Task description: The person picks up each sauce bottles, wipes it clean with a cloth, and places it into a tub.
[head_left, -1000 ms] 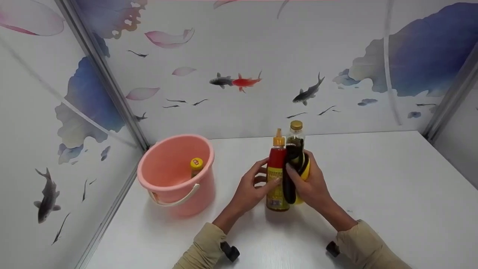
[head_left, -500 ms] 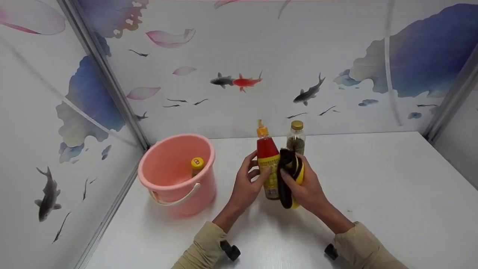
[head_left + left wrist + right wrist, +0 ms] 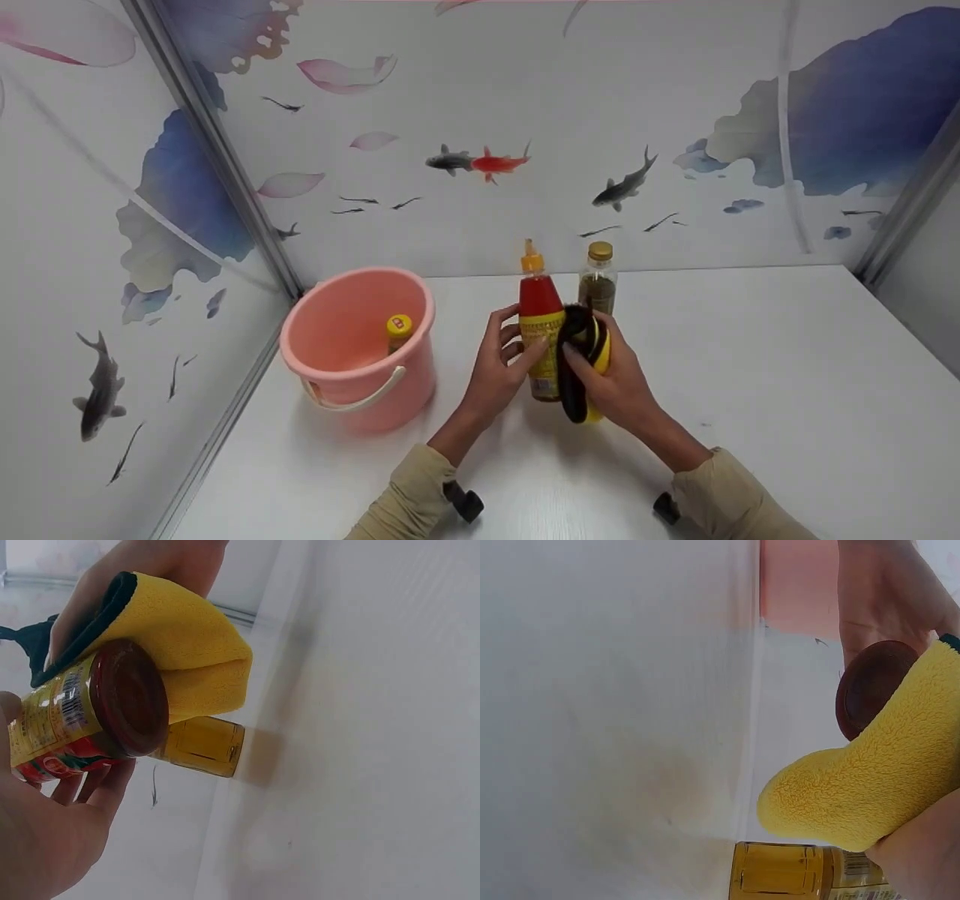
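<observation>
My left hand [image 3: 491, 371] grips a sauce bottle [image 3: 540, 322] with red contents, a yellow label and an orange nozzle cap. The bottle leans slightly left, and its dark red base [image 3: 135, 697] shows raised off the table in the left wrist view. In my right hand [image 3: 622, 379] is a folded cloth [image 3: 573, 382], black on one side and yellow on the other, held against the bottle's right side. The cloth's fluffy yellow face [image 3: 855, 787] fills much of the right wrist view. Behind the right hand stands a gold-capped glass bottle [image 3: 598, 289], its lower part hidden.
On the left of the white table [image 3: 750, 390] stands a pink bucket [image 3: 367, 401] with a white handle [image 3: 364, 397]. Inside it is a container with a yellow lid [image 3: 400, 325]. Walls printed with fish and petals enclose the back and left.
The sauce bottle has risen off the table and shifted left, away from the gold-capped bottle. The cloth has come down and left with the right hand. The last half second shows little movement.
</observation>
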The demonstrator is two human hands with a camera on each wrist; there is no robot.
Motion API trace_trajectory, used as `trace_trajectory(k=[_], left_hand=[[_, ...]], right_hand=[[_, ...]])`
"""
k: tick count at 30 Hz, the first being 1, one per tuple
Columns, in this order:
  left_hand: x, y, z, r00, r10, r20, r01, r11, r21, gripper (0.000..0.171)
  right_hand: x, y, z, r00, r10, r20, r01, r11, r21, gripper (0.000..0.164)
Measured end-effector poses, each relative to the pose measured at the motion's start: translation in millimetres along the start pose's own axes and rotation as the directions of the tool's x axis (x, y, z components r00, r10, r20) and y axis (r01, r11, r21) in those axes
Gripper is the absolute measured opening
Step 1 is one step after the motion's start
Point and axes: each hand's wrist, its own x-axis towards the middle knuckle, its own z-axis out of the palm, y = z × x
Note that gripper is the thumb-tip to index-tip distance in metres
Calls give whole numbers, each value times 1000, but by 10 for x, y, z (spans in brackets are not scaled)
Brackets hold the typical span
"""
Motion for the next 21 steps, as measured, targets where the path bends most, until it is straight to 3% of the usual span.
trace_trajectory(k=[10,21], left_hand=[[-31,-27,52,998,-44,46,41,997,67,61],[-57,-71,27,973,-98,210,93,995,31,54]], right_hand=[[20,-9,-64,999,-19,-27,19,1000,2,55],[52,-37,-130,998,-47,-52,48,999,13,55]])
